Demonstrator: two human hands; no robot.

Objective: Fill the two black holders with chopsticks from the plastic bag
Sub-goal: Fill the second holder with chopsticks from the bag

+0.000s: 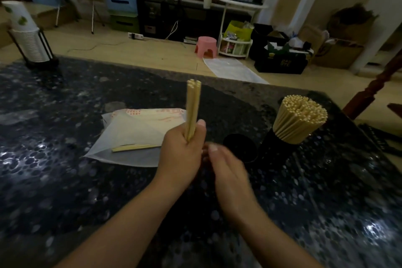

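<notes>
My left hand grips a small bundle of pale wooden chopsticks, held upright above the dark table. My right hand is just right of it and blurred, fingers fairly straight, holding nothing I can see. A nearly flat white plastic bag lies to the left with a few chopsticks near its front edge. One black holder stands behind my right hand, and its inside looks dark. A second black holder to its right is packed with chopsticks.
The table is dark speckled stone; its far edge runs across the middle of the view. A black stand with stacked paper cups sits at the far left corner. A dark wooden post rises at the right edge. Floor clutter lies beyond.
</notes>
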